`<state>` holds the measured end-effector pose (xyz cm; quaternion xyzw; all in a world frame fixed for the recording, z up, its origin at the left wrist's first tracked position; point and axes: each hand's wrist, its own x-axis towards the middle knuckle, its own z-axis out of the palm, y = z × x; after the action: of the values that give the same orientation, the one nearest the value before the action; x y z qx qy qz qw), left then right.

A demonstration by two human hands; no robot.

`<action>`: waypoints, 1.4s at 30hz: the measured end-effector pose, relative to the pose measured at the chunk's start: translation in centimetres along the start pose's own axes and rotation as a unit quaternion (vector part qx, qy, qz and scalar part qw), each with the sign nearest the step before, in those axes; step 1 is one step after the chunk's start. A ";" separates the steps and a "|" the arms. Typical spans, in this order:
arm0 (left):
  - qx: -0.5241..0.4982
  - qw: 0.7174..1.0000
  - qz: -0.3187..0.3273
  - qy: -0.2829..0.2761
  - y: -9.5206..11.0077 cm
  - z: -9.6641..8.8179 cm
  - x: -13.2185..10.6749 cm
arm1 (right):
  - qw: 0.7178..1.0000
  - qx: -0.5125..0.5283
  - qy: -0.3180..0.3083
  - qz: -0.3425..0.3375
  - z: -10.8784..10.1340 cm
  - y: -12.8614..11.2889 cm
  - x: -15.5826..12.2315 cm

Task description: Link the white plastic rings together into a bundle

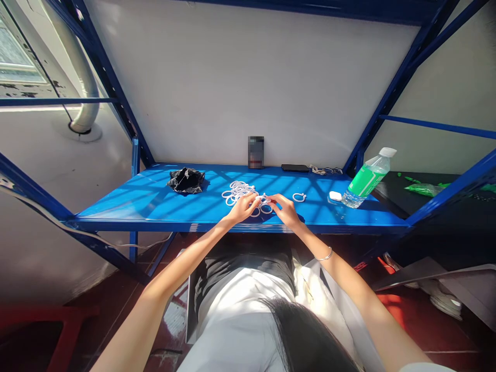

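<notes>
My left hand [243, 207] and my right hand [285, 210] meet over the front middle of the blue shelf table. The fingers of both are pinched on a white ring [266, 209], and the fingertips cover part of it. Just beyond my left hand lies a pile of white rings [234, 193], loosely overlapping. To the right of my right hand, a single white ring [299, 197] with a small knob-like end rests apart on the blue top [217, 219].
A crumpled black plastic bag [186, 181] sits at the left. Behind are a dark box [256, 153], a black phone [295, 168] and a coiled cable [324, 170]. At the right stand a green-labelled water bottle [366, 180] and a small white case [335, 196]. Blue posts [387, 95] frame the shelf.
</notes>
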<state>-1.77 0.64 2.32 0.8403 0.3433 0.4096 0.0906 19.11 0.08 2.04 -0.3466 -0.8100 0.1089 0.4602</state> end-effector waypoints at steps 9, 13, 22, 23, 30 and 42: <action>0.004 1.000 0.023 0.004 0.3 0.2 0.0 | 0.998 -0.055 0.001 -0.012 0.0 0.2 -0.1; 0.010 1.000 0.026 0.007 0.1 0.2 0.1 | 0.998 -0.062 0.000 -0.018 0.1 0.3 -0.2; 0.007 0.999 0.047 0.027 0.3 -0.1 0.0 | 0.997 -0.074 0.005 -0.034 0.1 0.5 -0.2; 0.007 0.999 0.043 0.025 0.3 -0.1 0.0 | 0.996 -0.079 0.005 -0.032 0.1 0.5 -0.2; 0.003 0.998 0.046 0.030 0.4 0.0 0.0 | 0.993 -0.111 0.008 -0.037 -0.1 0.5 -0.2; 0.004 0.992 0.106 0.066 0.3 0.2 0.0 | 0.982 -0.165 0.028 -0.089 0.2 1.4 -0.3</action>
<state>-1.48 0.44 2.30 0.8437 0.2590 0.4697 0.0206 19.74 0.92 1.01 -0.3470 -0.8316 -0.0770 0.4268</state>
